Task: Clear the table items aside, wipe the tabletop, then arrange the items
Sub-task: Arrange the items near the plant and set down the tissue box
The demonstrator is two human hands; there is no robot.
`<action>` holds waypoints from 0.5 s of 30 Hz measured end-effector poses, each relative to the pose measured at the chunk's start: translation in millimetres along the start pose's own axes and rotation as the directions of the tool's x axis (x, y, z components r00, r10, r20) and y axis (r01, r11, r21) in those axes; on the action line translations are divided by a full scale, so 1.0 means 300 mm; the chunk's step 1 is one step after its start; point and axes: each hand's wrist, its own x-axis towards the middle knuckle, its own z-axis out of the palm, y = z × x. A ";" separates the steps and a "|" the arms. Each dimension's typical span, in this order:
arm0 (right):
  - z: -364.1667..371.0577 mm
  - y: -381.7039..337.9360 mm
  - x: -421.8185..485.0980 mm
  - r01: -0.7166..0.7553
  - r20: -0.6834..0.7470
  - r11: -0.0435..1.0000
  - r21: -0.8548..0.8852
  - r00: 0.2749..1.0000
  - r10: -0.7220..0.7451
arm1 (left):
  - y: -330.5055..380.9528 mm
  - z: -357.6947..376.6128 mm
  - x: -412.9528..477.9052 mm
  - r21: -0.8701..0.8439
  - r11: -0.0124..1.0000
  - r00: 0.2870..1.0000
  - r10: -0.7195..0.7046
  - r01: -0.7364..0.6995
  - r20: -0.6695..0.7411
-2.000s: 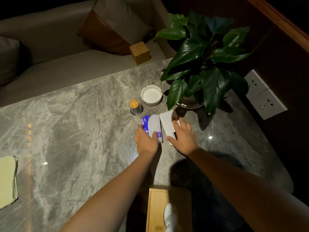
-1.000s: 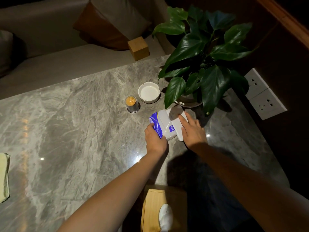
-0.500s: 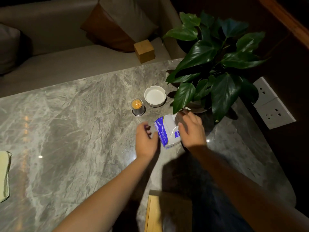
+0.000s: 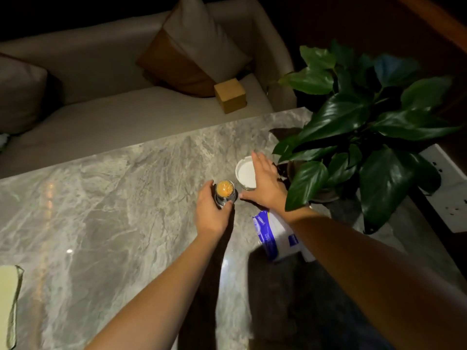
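Our left hand [image 4: 211, 214]: fingers closed round small clear toothpick jar [image 4: 225, 193] on grey marble surface [image 4: 101, 198]. Right hand [image 4: 265, 185] spread open over round white ashtray [image 4: 246, 174] (contact unclear). Risk: overhanging leaves snag wrist; tall jar tips, toothpicks spill.

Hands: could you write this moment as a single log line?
left hand gripping toothpick jar | right hand open on white ashtray | tissue pack beside plant | cloth lying idle
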 end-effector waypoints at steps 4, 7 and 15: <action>0.021 0.004 0.049 -0.034 -0.034 0.999 0.026 0.999 0.034 | -0.011 0.014 0.030 0.012 0.999 0.999 0.052 -0.052 0.014; 0.009 0.010 0.051 -0.025 -0.035 0.999 0.032 0.999 0.026 | -0.025 0.023 0.025 0.011 0.998 0.998 0.060 -0.060 -0.002; -0.019 0.103 0.024 -0.034 -0.115 0.990 -0.133 0.993 0.019 | -0.040 0.034 -0.023 0.023 0.997 0.997 0.069 -0.069 0.020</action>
